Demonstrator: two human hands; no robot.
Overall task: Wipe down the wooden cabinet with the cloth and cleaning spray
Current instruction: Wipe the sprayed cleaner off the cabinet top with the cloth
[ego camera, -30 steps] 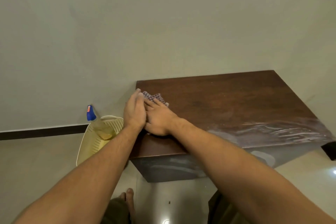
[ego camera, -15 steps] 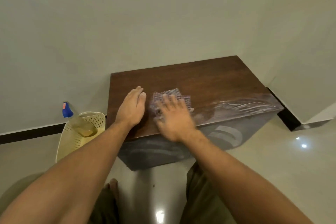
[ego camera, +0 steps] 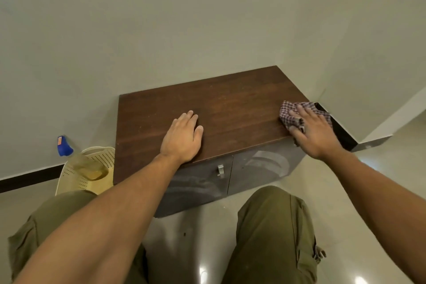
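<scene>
A low wooden cabinet (ego camera: 230,110) with a dark brown top and grey doors stands against the wall. My left hand (ego camera: 182,138) lies flat on the top near its front edge, fingers together, holding nothing. My right hand (ego camera: 311,131) presses a red-and-white checked cloth (ego camera: 290,113) onto the top's front right corner, partly over the edge. A spray bottle (ego camera: 66,147) with a blue nozzle and yellowish liquid leans in a cream basket left of the cabinet.
The cream perforated basket (ego camera: 76,180) sits on the floor against the cabinet's left side. A small metal handle (ego camera: 220,170) is on the cabinet front. My knees in olive trousers (ego camera: 272,226) are close before the cabinet on a glossy tiled floor.
My right hand has swept the cloth from the top's left side across to the right corner. My left hand stayed flat on the top. The view has shifted to the left and down.
</scene>
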